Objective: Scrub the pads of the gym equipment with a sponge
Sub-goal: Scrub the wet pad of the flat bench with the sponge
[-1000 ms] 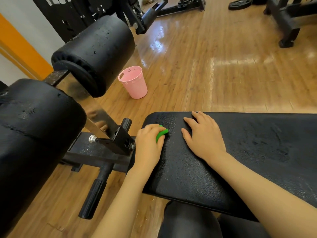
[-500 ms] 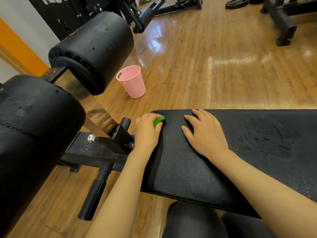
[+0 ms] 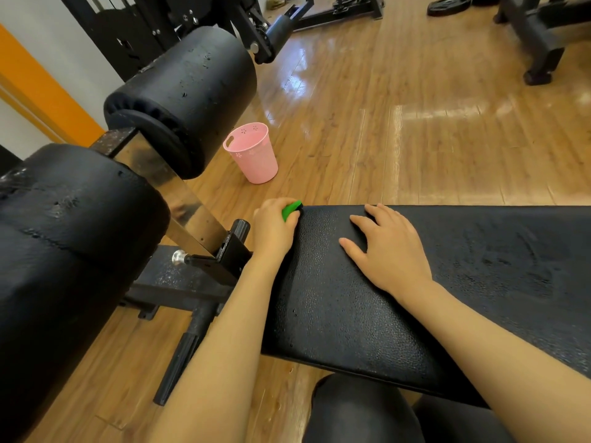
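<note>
I see the left hand [image 3: 274, 230] curled round a green sponge [image 3: 291, 210], only its tip poking out past the fingers, pressed at the far left corner of the flat black bench pad [image 3: 351, 314]. The right hand [image 3: 388, 247] lies flat on the pad just beside it, fingers spread and straight. Left of the pad a metal bracket [image 3: 224, 254] and two round roller pads [image 3: 188, 94] crowd in. A pink bucket [image 3: 252, 156] stands on the wooden floor [image 3: 415, 139] beyond.

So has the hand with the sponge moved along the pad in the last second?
Yes. The left hand with the green sponge slid away from the person to the flat pad's far corner.
</note>
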`<move>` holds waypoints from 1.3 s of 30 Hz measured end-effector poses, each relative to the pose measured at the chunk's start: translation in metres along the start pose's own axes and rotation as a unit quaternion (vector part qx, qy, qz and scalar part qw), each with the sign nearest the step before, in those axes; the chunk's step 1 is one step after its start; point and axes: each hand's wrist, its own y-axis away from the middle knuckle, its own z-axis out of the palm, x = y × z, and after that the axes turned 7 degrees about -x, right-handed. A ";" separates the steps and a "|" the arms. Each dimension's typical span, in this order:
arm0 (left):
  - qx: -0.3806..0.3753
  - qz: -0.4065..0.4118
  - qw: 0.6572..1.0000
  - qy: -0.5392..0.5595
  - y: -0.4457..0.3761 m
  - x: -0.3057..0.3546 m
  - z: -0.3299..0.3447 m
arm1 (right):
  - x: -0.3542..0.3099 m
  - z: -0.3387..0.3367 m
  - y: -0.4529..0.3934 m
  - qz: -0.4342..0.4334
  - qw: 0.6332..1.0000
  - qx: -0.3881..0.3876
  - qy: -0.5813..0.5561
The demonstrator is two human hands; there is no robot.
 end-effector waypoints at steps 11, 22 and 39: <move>0.033 0.018 0.999 0.000 0.089 -0.019 -0.016 | 0.000 0.000 0.000 -0.001 1.000 0.000 0.001; 0.021 0.025 0.999 -0.017 0.089 -0.015 -0.019 | -0.001 -0.002 0.000 -0.009 1.000 0.006 -0.002; 0.023 0.035 0.999 -0.027 0.090 -0.002 -0.010 | -0.002 -0.008 0.001 -0.017 1.000 -0.001 -0.001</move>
